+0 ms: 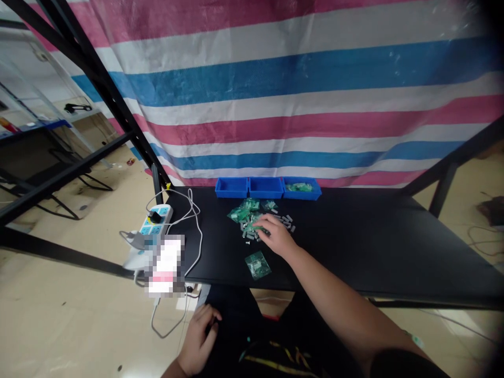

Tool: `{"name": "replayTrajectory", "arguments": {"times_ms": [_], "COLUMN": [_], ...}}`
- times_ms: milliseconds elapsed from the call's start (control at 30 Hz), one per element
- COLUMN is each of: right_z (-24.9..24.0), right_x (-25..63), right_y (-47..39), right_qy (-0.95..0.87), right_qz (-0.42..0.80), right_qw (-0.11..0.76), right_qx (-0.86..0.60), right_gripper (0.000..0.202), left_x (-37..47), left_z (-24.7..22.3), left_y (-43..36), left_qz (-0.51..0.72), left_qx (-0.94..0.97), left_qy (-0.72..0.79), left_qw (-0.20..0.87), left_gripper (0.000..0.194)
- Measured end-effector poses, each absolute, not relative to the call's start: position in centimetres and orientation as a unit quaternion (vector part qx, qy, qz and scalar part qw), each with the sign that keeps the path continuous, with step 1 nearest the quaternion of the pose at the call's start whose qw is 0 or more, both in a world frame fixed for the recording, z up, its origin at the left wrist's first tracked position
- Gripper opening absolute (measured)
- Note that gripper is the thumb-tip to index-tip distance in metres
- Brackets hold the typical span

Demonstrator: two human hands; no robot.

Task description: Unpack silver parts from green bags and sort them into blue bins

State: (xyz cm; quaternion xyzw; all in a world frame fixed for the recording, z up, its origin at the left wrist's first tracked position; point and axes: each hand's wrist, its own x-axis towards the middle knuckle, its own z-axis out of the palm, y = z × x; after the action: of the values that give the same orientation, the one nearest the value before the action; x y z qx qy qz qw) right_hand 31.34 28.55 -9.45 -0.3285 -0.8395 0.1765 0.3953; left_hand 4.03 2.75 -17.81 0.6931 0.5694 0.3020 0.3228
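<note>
My right hand (277,236) reaches over a pile on the black table, its fingertips closed together on a small green plastic bag (250,227). Around those fingers lie several loose grey cylindrical pieces (286,220) and small screws (248,242). More green bags (246,209) are heaped just behind. A single flat green bag with small parts inside (258,265) lies apart, closer to the table's front edge. Below the table edge my left hand (199,336) rests by my lap, fingers loosely bent and thumb apart, holding nothing visible.
Three joined blue bins (265,187) stand at the back; the right one contains green bags (299,187). On the left are a power strip (155,223), white cables (200,236) and a pixelated phone (167,265). Striped sheeting (275,126) hangs behind the black table (366,241).
</note>
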Motion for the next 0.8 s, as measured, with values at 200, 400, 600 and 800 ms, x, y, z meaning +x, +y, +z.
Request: {"name": "replayTrajectory", "arguments": {"times_ms": [200, 400, 600, 800], "right_z": [-10.4, -11.7, -11.4, -11.4], "right_x": [32.1, 32.6, 33.7, 35.5], "right_y": [29.1, 30.2, 31.4, 32.4], "right_qy": [-0.767, -0.609, -0.455, -0.436], "right_qz": [0.249, 0.409, 0.483, 0.454], "right_qw": [0.463, 0.56, 0.643, 0.65], "right_qx": [-0.368, -0.385, -0.383, -0.426], "right_gripper": [0.016, 0.03, 0.044, 0.04], "left_x": [3.8, 4.2, 4.7, 5.1], "left_z": [-17.8, -17.8, -18.1, -18.2], "left_y": [2.6, 2.9, 3.6, 4.9], "left_qz": [0.309, 0.316, 0.316, 0.309], "left_qx": [0.693, 0.689, 0.694, 0.705], "left_qy": [0.568, 0.572, 0.559, 0.537], "left_qw": [0.319, 0.313, 0.324, 0.344], "left_gripper": [0.023, 0.023, 0.026, 0.029]}}
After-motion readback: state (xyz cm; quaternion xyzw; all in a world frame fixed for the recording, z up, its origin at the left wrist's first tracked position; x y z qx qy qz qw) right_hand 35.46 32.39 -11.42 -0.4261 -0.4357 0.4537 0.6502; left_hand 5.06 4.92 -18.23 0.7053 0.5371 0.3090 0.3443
